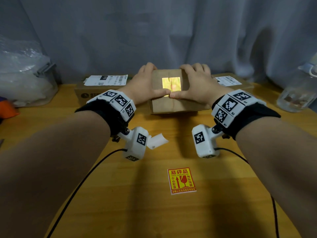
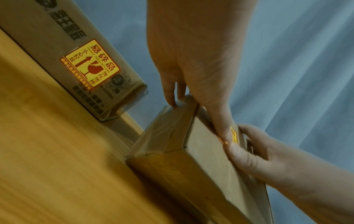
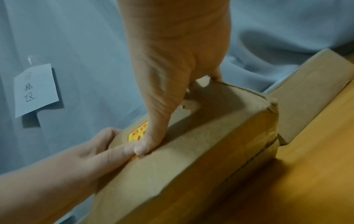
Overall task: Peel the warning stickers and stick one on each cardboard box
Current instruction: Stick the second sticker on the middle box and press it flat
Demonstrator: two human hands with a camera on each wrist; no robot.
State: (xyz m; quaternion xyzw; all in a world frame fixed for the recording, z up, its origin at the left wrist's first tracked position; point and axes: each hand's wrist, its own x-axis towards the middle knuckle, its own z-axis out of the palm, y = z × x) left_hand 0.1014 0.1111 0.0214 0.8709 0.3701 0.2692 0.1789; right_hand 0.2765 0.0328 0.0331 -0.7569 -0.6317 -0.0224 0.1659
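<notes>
A small brown cardboard box [image 1: 171,105] stands mid-table with a yellow warning sticker [image 1: 171,83] on its top. My left hand [image 1: 147,83] and right hand [image 1: 193,83] lie over the box from either side. Their fingers reach the far edge, and both thumbs press flat on the sticker's near edge. The left wrist view shows my left thumb on the sticker [image 2: 234,134]. A wider box [image 1: 96,93] at the back left bears a warning sticker [image 2: 90,65] on its front. Another box [image 1: 240,83] sits at the back right. One unpeeled sticker [image 1: 181,181] lies near me.
A curled white backing paper [image 1: 157,140] lies by my left wrist. A clear plastic bin [image 1: 25,79] of bubble wrap stands far left, and a clear bottle [image 1: 298,90] far right. Behind the table hangs a grey curtain [image 1: 171,31]. An orange object [image 1: 6,109] sits at the left edge.
</notes>
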